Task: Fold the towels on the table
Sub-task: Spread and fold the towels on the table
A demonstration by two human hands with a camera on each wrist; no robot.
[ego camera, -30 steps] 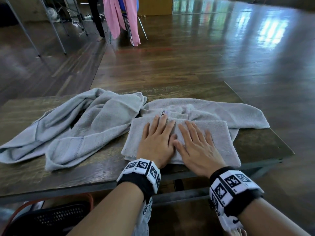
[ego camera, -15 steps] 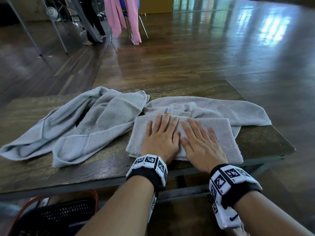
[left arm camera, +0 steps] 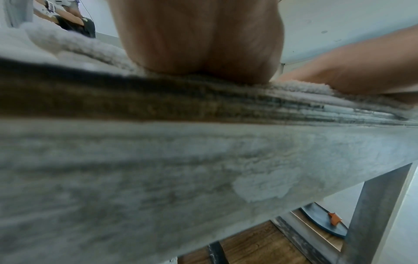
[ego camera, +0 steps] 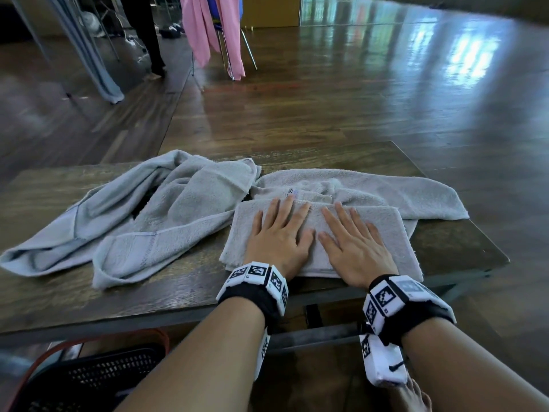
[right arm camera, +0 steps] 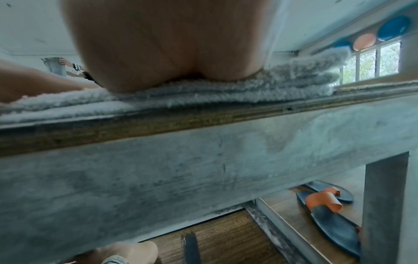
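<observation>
A folded grey towel (ego camera: 392, 233) lies at the near edge of the dark wooden table (ego camera: 59, 298). Both hands press flat on it, fingers straight: my left hand (ego camera: 279, 233) on its left half, my right hand (ego camera: 350, 242) beside it. Behind it stretches a loose grey towel (ego camera: 416, 194). To the left lies a crumpled pale blue towel (ego camera: 142, 221). In the left wrist view the heel of my left hand (left arm camera: 203, 39) sits on the folded towel (left arm camera: 305, 87). In the right wrist view the heel of my right hand (right arm camera: 167, 41) rests on the stacked layers of that towel (right arm camera: 294, 80).
A black mesh basket with an orange rim (ego camera: 89, 379) stands under the table's near left. Blue and orange sandals (right arm camera: 328, 210) lie on the floor below the table. Pink cloth (ego camera: 208, 31) hangs on a chair far behind, near a standing person's legs (ego camera: 148, 34).
Both hands have stayed flat on the folded towel, shifting only slightly. The thumbs now sit a little apart. The head view has tilted a bit.
</observation>
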